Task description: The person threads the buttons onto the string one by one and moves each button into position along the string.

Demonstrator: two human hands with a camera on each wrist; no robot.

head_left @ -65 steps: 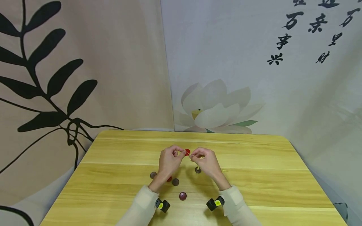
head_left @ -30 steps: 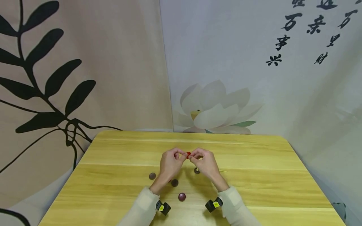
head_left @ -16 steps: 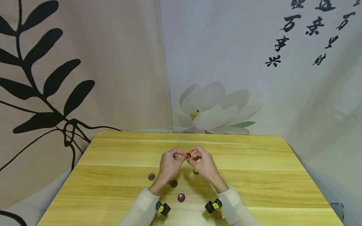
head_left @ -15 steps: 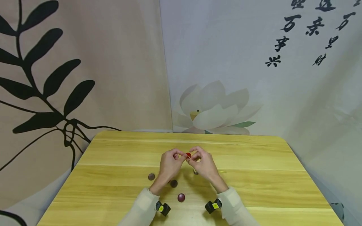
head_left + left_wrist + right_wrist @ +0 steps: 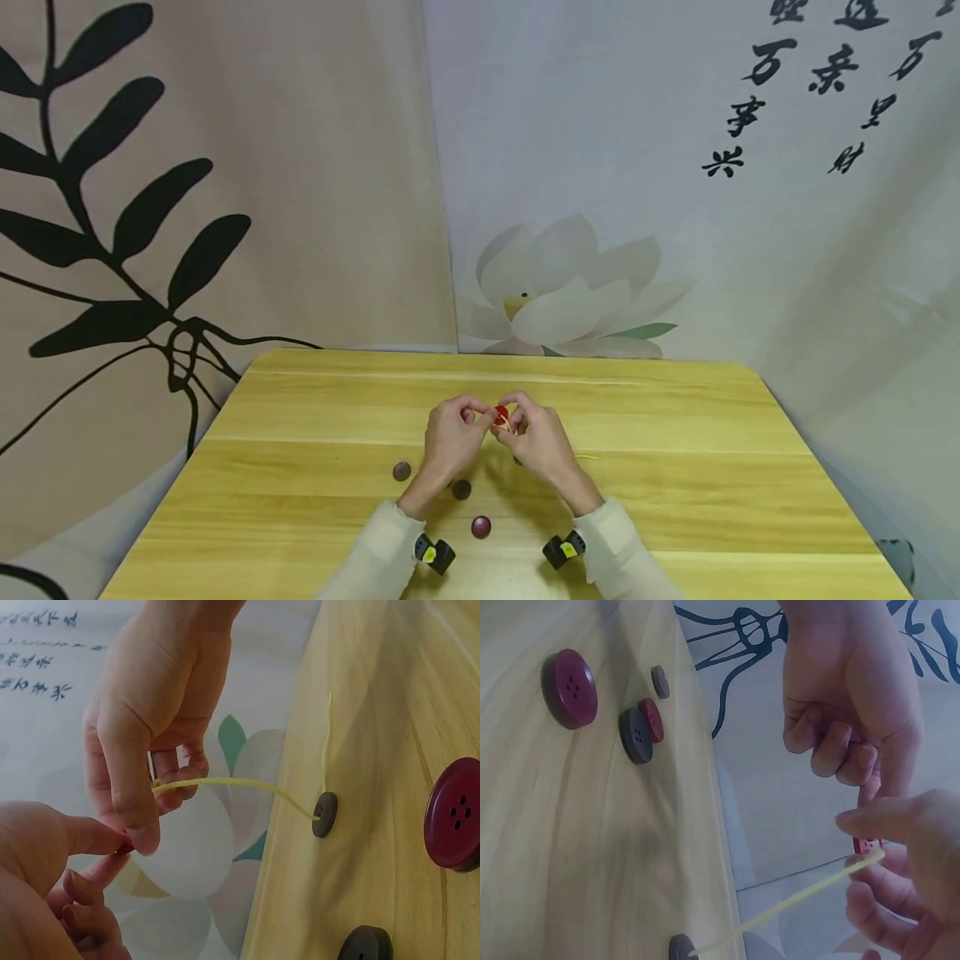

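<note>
Above the table, my left hand (image 5: 452, 433) pinches a small red button (image 5: 501, 413) between thumb and forefinger. My right hand (image 5: 542, 437) is close against it, its thumb and fingers curled at the button with a yellow cord (image 5: 802, 896) between them. From the right fingers the cord runs down through a dark grey button (image 5: 325, 815) on the table, and its tail lies beyond. The right thumb hides most of the red button in the left wrist view. Whether the cord passes through the red button's holes cannot be made out.
On the wooden table (image 5: 712, 483) lie a large maroon button (image 5: 481, 527), a dark button (image 5: 461, 489) and a brownish button (image 5: 402, 471). Another red button (image 5: 652, 720) lies beside the dark one. A printed cloth (image 5: 585, 167) hangs behind the table.
The right hand's forefinger and thumb have spread apart, and the cord now shows against the red button. The left hand keeps its pinch. The right hand covers more of the corded grey button.
</note>
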